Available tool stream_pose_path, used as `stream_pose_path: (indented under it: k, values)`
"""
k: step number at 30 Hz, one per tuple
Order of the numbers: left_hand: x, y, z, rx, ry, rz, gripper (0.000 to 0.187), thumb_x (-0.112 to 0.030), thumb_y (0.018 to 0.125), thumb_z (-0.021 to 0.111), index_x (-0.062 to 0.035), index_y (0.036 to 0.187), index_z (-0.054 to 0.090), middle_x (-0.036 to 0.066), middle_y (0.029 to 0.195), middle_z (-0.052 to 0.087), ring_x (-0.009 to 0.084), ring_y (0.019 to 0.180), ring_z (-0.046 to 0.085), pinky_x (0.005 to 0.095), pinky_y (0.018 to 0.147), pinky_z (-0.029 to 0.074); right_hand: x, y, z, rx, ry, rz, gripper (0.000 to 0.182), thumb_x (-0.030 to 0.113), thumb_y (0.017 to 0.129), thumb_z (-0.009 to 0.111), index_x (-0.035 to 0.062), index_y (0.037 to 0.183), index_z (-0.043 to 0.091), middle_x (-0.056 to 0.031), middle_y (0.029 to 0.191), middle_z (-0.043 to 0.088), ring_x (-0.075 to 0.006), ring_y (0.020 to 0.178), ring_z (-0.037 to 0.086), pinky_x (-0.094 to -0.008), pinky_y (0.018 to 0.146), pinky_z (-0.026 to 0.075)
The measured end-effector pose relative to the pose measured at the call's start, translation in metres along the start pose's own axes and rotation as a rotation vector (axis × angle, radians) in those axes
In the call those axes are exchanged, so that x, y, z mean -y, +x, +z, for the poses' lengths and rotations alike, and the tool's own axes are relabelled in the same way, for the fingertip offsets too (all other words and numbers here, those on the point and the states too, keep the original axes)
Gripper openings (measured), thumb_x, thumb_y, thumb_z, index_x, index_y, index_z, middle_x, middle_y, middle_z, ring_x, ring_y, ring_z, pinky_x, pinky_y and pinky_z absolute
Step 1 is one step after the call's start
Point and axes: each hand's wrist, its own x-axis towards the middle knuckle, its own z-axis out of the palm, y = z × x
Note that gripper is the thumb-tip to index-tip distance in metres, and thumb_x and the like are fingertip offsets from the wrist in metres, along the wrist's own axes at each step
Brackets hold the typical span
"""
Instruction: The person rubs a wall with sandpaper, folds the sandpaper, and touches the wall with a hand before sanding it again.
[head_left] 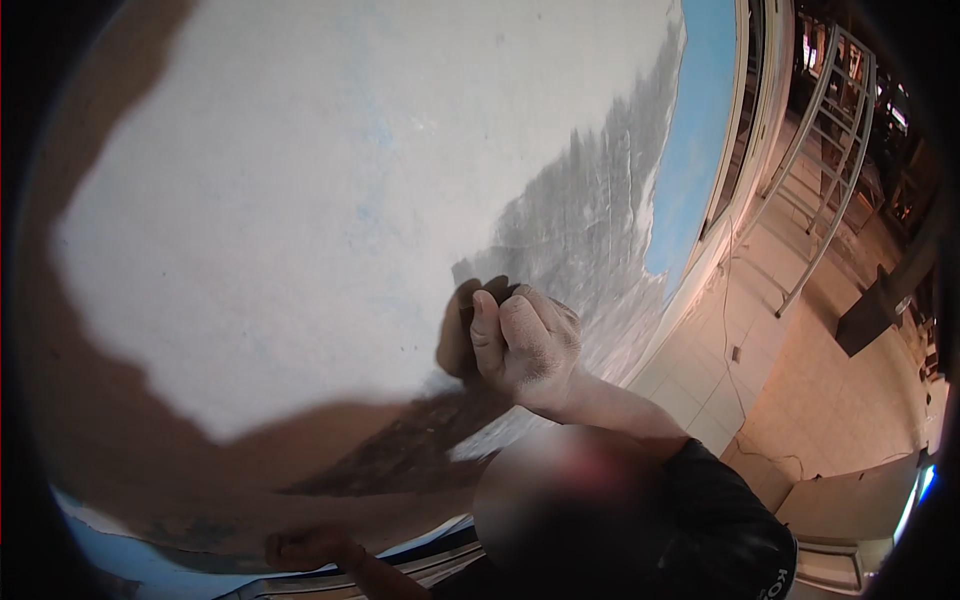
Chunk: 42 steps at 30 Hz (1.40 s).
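Observation:
My right hand is closed in front of the wall, its knuckles and wrist coated with pale dust. A small dark thing shows by its fingertips, but its shape is unclear and may be partly shadow. Around the hand the wall turns from white to a streaky grey patch. My left hand is low at the left, in shadow near the wall's lower part in the picture; its fingers are too dim to read, and no object shows in it.
Light blue paint borders the wall beside a frame. At the right, a metal ladder-like frame stands over a tiled floor, where a thin cable runs. A dark box-shaped object is farther right. Shadows cross the wall.

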Motion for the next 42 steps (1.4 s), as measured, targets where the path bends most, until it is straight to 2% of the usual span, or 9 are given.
stream_pose_path:
  k: [6, 12, 15, 18, 21, 27, 30, 36, 42]
  values:
    - [-0.01, 0.0, 0.0, -0.038, -0.137, -0.135, 0.041, -0.036, 0.094, 0.028, -0.0007, 0.087, 0.049, 0.009, 0.086, 0.046, 0.019, 0.074, 0.042, 0.0316, 0.069, 0.037, 0.005, 0.038, 0.0, -0.095, -0.039, 0.034, 0.028, 0.002, 0.079, 0.06, 0.0051, 0.057, 0.042, -0.0089, 0.051, 0.041, -0.0224, 0.038, 0.043, -0.0325, 0.036, 0.033]
    - [-0.014, 0.004, 0.0, -0.011, -0.058, -0.088, 0.043, -0.037, 0.094, 0.028, -0.0005, 0.092, 0.05, 0.008, 0.088, 0.047, 0.0174, 0.074, 0.042, 0.0305, 0.067, 0.037, 0.006, 0.008, 0.001, -0.065, -0.006, 0.033, 0.03, 0.003, 0.079, 0.061, 0.006, 0.057, 0.041, -0.0084, 0.052, 0.041, -0.0228, 0.038, 0.042, -0.0331, 0.036, 0.033]
    - [-0.027, 0.006, -0.003, 0.005, -0.164, -0.24, 0.041, -0.034, 0.095, 0.026, -0.0008, 0.093, 0.05, 0.009, 0.09, 0.047, 0.018, 0.073, 0.043, 0.0303, 0.066, 0.037, 0.006, 0.013, -0.001, -0.054, -0.026, 0.02, 0.03, 0.005, 0.08, 0.06, 0.0066, 0.057, 0.04, -0.0083, 0.052, 0.041, -0.0227, 0.038, 0.042, -0.0329, 0.036, 0.033]
    - [-0.03, 0.009, -0.004, 0.003, -0.023, -0.102, 0.041, -0.032, 0.095, 0.024, -0.0009, 0.094, 0.05, 0.009, 0.09, 0.047, 0.0186, 0.074, 0.043, 0.0308, 0.066, 0.038, 0.009, 0.05, 0.003, -0.097, -0.013, 0.016, 0.031, 0.008, 0.083, 0.058, 0.0065, 0.058, 0.04, -0.0085, 0.052, 0.04, -0.0224, 0.039, 0.042, -0.032, 0.035, 0.033]
    - [-0.017, 0.004, -0.003, 0.028, 0.052, 0.018, 0.041, -0.031, 0.095, 0.023, -0.001, 0.094, 0.05, 0.01, 0.09, 0.048, 0.0193, 0.074, 0.044, 0.0316, 0.066, 0.039, 0.012, 0.034, 0.002, -0.074, -0.001, 0.088, 0.031, 0.007, 0.082, 0.059, 0.0061, 0.058, 0.04, -0.0088, 0.052, 0.04, -0.0223, 0.039, 0.042, -0.0322, 0.036, 0.033]
    - [-0.017, 0.003, -0.003, 0.03, -0.006, -0.038, 0.037, -0.028, 0.095, 0.024, -0.0005, 0.093, 0.049, 0.011, 0.089, 0.047, 0.0207, 0.076, 0.045, 0.0322, 0.067, 0.039, 0.007, 0.017, 0.002, -0.06, 0.008, 0.029, 0.029, 0.004, 0.081, 0.06, 0.0057, 0.058, 0.042, -0.0087, 0.052, 0.041, -0.0217, 0.039, 0.043, -0.0319, 0.036, 0.034]
    - [-0.009, 0.006, -0.002, 0.006, 0.289, 0.264, 0.037, -0.026, 0.095, 0.024, 0.0, 0.093, 0.05, 0.012, 0.09, 0.048, 0.0222, 0.077, 0.046, 0.0335, 0.068, 0.039, 0.01, 0.053, 0.005, -0.12, 0.053, 0.03, 0.029, 0.003, 0.08, 0.06, 0.0061, 0.058, 0.042, -0.0081, 0.051, 0.041, -0.0217, 0.038, 0.042, -0.0317, 0.036, 0.034]
    - [-0.029, 0.007, -0.005, 0.016, -0.095, -0.199, 0.039, -0.027, 0.096, 0.023, 0.0004, 0.091, 0.05, 0.013, 0.091, 0.048, 0.025, 0.079, 0.046, 0.035, 0.071, 0.039, 0.006, -0.001, -0.001, -0.049, 0.061, 0.073, 0.029, 0.002, 0.08, 0.06, 0.0061, 0.058, 0.041, -0.0077, 0.051, 0.041, -0.0208, 0.037, 0.041, -0.0315, 0.036, 0.033]
    - [-0.015, 0.003, -0.004, 0.047, -0.102, -0.191, 0.041, -0.034, 0.095, 0.025, -0.0002, 0.094, 0.049, 0.011, 0.094, 0.046, 0.0225, 0.081, 0.044, 0.0344, 0.074, 0.039, 0.009, 0.056, 0.005, -0.153, 0.07, 0.04, 0.031, 0.002, 0.079, 0.06, 0.0063, 0.056, 0.04, -0.0075, 0.05, 0.041, -0.0207, 0.036, 0.042, -0.0317, 0.034, 0.033]
